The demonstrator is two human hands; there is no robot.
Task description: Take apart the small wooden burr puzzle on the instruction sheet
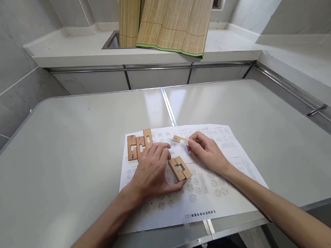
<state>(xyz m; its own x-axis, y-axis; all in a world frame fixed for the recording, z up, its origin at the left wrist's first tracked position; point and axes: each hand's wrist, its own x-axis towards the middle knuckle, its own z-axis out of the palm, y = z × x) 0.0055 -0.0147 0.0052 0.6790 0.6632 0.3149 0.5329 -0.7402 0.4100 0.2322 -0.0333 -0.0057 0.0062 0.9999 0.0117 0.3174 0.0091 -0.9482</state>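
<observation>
My left hand [155, 169] is curved around a pair of fitted wooden puzzle pieces [186, 168], thumb at their near end and fingers at the far end. A gap shows in the middle between these pieces. Pinched in my right hand [206, 149] is one thin, notched wooden puzzle piece [176, 139], held above the sheet with its wide end pointing left. Beyond my left hand lie several more flat wooden pieces with cut-outs, among them a notched piece [131, 141] and a slotted piece [147, 133]. My left fingers partly cover them.
Under the pieces lies a white printed sheet [227, 204] with small diagrams, on a folding light grey table [49, 158] with a metal seam [168, 107]. A counter [79, 49] behind it carries a sink [113, 40] and bamboo mats [174, 15]. Tiled walls stand at both sides.
</observation>
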